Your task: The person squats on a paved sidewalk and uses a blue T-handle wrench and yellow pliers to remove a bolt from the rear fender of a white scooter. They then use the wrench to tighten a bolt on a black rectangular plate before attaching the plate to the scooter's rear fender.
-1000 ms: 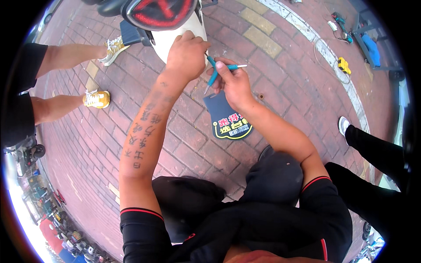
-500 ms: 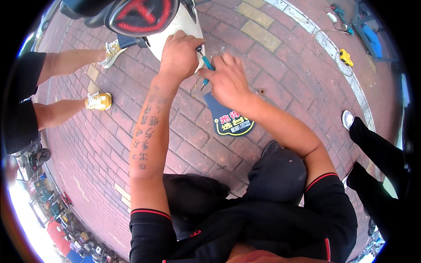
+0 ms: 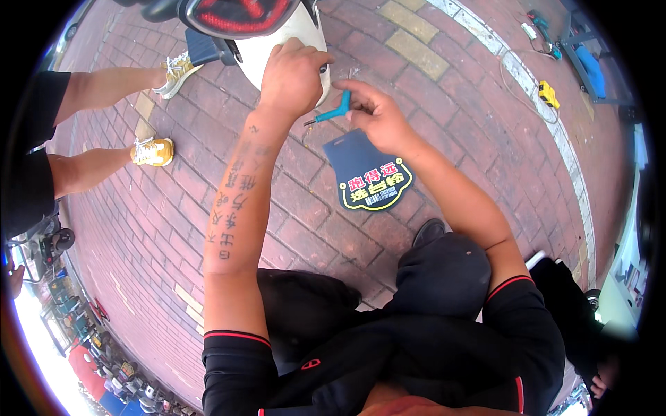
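Two yellow shoes (image 3: pixel 154 152), worn by a bystander (image 3: pixel 104 83), are at the left on the brick paving (image 3: pixel 208 139), well apart from the working hands. To their right, a red light (image 3: pixel 243 15) sits above a white panel (image 3: pixel 253 61) that narrows toward the worker. The left hand (image 3: pixel 291 78) lies back-up over this panel, probably to steady it; its left forearm (image 3: pixel 239 180) reaches up steeply, knuckles bent. Most fingertips are hidden, so whether that grip is closed on the panel cannot be told. Beside the panel's lower end, a teal tool (image 3: pixel 334 112) with a branching handle is held in the air, its metal tip pointing down-left. The right hand (image 3: pixel 374 114) has its grip pinched on that handle between thumb and fingers, perhaps lightly so it can be turned; the elbow bends outward and the right forearm (image 3: pixel 458 173) slants in from lower right. Below that hand, a dark printed plate (image 3: pixel 371 156) lies on the paving, seemingly placed within reach. Farther right, a yellow device (image 3: pixel 548 94) rests well apart.
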`<act>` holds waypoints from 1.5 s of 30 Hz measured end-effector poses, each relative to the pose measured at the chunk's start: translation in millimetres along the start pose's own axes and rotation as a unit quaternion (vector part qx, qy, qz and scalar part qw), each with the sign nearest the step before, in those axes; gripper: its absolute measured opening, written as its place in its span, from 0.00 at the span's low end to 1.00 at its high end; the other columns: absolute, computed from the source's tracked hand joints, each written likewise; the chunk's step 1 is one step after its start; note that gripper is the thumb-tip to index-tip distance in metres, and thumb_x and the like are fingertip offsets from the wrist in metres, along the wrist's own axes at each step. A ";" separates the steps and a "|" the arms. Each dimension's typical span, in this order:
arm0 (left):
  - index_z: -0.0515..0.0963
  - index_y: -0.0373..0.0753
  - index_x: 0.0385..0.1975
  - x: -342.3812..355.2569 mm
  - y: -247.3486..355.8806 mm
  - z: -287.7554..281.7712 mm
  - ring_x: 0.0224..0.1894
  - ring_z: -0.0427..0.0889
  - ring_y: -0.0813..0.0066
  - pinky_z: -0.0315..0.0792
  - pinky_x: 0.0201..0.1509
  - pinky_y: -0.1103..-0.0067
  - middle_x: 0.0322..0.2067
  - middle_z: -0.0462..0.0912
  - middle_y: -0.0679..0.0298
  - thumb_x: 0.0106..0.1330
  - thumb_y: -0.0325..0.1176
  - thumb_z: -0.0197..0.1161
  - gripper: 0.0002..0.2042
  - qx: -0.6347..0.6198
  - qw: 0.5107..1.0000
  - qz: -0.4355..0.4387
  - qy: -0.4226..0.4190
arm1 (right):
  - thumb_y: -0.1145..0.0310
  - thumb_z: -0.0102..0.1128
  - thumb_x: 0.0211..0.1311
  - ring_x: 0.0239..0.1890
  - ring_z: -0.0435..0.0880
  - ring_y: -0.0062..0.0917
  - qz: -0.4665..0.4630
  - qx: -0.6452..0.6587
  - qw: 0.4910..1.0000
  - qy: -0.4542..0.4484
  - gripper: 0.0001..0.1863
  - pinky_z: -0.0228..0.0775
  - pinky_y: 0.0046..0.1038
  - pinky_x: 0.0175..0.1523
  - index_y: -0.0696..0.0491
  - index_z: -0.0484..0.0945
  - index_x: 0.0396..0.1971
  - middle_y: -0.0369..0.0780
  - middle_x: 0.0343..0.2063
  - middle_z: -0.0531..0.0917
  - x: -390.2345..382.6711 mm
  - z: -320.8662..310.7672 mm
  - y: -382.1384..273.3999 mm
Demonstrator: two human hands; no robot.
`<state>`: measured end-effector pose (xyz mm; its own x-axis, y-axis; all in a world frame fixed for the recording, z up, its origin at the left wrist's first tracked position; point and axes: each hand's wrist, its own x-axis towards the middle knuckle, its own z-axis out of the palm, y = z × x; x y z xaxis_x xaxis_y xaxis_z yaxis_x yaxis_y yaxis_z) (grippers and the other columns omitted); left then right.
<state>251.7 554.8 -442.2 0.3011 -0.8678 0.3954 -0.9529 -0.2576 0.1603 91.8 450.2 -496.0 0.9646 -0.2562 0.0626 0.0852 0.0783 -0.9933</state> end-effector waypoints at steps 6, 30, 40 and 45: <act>0.82 0.44 0.34 -2.0 -0.8 -0.3 0.39 0.75 0.65 0.68 0.48 0.70 0.29 0.81 0.68 0.51 0.22 0.59 0.12 0.001 1.000 0.001 -0.002 | 0.76 0.51 0.60 0.25 0.71 0.17 0.188 0.382 0.904 -0.036 0.26 0.62 0.20 0.28 0.55 0.64 0.60 0.37 0.32 0.76 -20.8 10.3 -2.7; 0.83 0.45 0.35 -1.9 -4.8 -2.4 0.39 0.74 0.66 0.66 0.46 0.69 0.31 0.83 0.70 0.54 0.23 0.57 0.12 0.002 0.999 0.022 -0.023 | 0.63 0.50 0.68 0.21 0.69 0.15 0.120 0.253 0.937 0.209 0.14 0.62 0.20 0.25 0.58 0.76 0.41 0.36 0.25 0.79 15.2 40.3 -18.0; 0.84 0.47 0.35 -3.6 -9.7 1.9 0.39 0.74 0.65 0.66 0.46 0.69 0.32 0.83 0.70 0.55 0.25 0.57 0.12 0.005 0.999 0.031 -0.008 | 0.62 0.50 0.68 0.22 0.71 0.16 0.113 0.260 0.913 0.294 0.13 0.64 0.21 0.25 0.58 0.75 0.39 0.38 0.28 0.81 21.5 65.1 -3.1; 0.84 0.47 0.35 -3.9 -10.8 4.6 0.40 0.74 0.64 0.66 0.46 0.69 0.32 0.83 0.70 0.54 0.26 0.57 0.12 0.004 0.999 0.041 -0.004 | 0.62 0.47 0.69 0.27 0.73 0.19 0.062 0.383 0.862 0.326 0.11 0.65 0.24 0.31 0.54 0.74 0.38 0.37 0.30 0.80 20.7 89.5 16.6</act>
<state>260.6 559.1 -449.6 0.2221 -0.8897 0.3989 -0.9745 -0.1888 0.1215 135.5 532.4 -502.5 0.6537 -0.6674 -0.3567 0.3718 0.6938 -0.6168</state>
